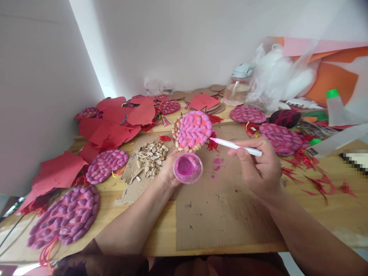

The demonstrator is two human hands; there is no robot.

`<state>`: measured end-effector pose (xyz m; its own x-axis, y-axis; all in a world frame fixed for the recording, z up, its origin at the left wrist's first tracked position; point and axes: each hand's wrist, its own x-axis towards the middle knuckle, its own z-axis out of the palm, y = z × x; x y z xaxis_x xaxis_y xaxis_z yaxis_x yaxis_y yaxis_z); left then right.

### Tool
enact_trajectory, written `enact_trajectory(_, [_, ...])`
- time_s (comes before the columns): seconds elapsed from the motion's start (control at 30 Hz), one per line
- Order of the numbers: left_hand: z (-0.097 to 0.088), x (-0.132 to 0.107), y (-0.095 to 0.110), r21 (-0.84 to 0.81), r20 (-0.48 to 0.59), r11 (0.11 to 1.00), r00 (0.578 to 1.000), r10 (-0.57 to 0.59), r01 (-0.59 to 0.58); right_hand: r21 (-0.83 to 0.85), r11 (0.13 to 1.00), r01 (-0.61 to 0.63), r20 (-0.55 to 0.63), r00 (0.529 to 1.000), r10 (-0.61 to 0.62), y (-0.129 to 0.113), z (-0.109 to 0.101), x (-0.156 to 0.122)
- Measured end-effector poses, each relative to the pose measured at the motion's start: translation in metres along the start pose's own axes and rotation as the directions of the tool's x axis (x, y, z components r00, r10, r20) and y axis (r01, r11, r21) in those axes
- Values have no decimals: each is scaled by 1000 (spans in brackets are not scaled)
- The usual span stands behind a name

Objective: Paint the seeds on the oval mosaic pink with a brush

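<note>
My left hand is closed on a round disc covered with shells, held tilted upright above the table; most shells are painted pink, those on its left rim are bare. In front of that hand is a small clear cup of pink paint; whether it rests on the hand or the table I cannot tell. My right hand pinches a thin white brush, whose pink tip touches the disc's right edge.
A cardboard sheet with pink drips covers the wooden table. A heap of unpainted shells lies left of the cup. Several painted discs and red paper pieces lie around. A bottle and plastic bags stand behind.
</note>
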<state>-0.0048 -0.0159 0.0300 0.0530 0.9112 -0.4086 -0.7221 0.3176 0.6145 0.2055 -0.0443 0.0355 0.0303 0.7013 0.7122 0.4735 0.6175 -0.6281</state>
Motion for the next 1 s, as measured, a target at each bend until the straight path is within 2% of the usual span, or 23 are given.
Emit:
enact_trajectory(0.17, [-2,0,-1,2,-4,1000,1000,-25,25,12,1000,29,92,995,-30,-4,2,-1])
enact_trajectory(0.37, [-1,0,-1,-2,1,1000,1000,-23,23,-40,999,18,47,999,-16,-3,-1,0])
enact_trajectory(0.53, [-1,1,-2,0,-5,1000,999,-31,31,-27,1000,15,117,993,-12,-3,-2,1])
enact_trajectory(0.67, [0,-1,-1,8,-20,999,999,-35,35,-56,998,11,34,999,-9,0,-3,0])
enact_trajectory(0.83, [3,-4,0,17,-18,999,999,-37,37,-24,999,24,97,995,-22,1,-3,0])
enact_trajectory(1.0, [-1,0,-3,29,-9,999,1000,-25,25,-58,998,25,19,1000,-24,1,-2,0])
